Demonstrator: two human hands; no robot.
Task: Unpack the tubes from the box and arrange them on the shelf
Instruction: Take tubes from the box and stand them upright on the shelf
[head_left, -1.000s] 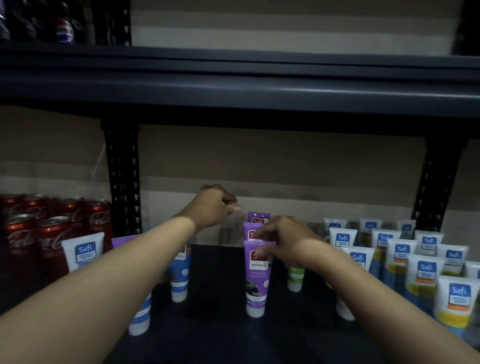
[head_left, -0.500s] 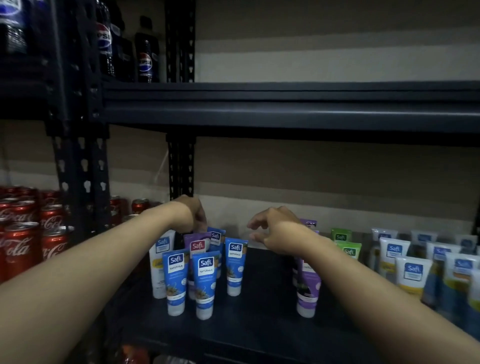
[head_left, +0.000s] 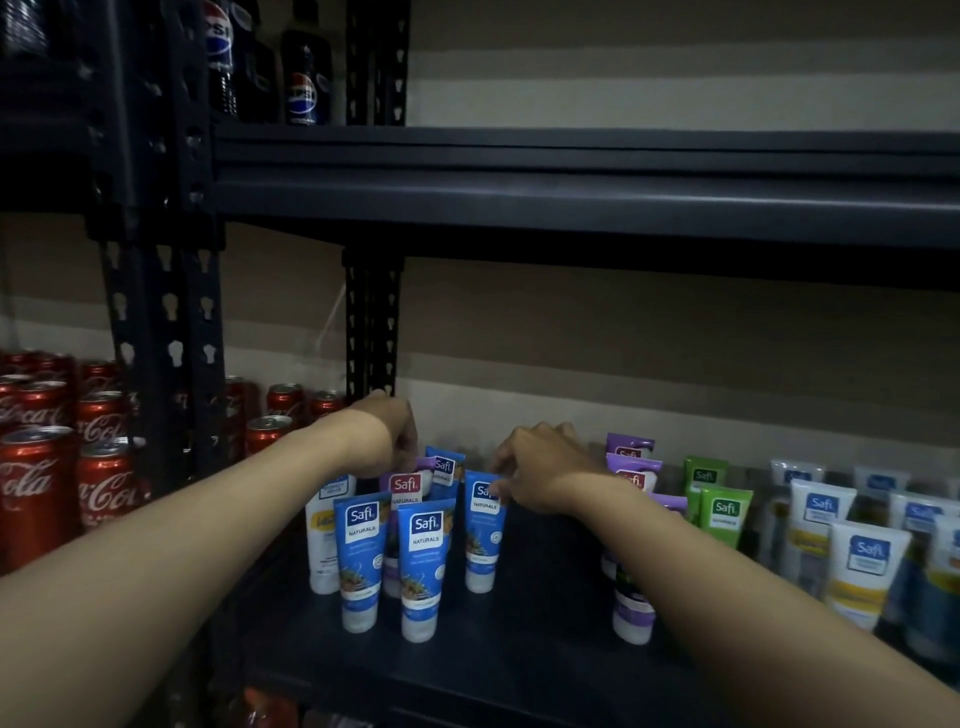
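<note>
The tubes (head_left: 426, 561) stand cap-down in the lower centre of the frame on the shelf (head_left: 519, 670): blue, purple and white, flat crimped tops up. They are likely light, soft-walled and tippy (narrow caps), so best pinched at the stiff crimp. The right hand (head_left: 540, 467) pinches the top of one blue tube (head_left: 483, 530); the left hand (head_left: 387, 439) curls its fingers over the back ones, and I cannot tell if it grips.

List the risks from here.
1. The blue tubes stand on their caps, packed close together. A nudge from the left hand or the right hand may topple several.
2. The right forearm passes in front of the purple tube and might knock it over on the shelf.
</note>
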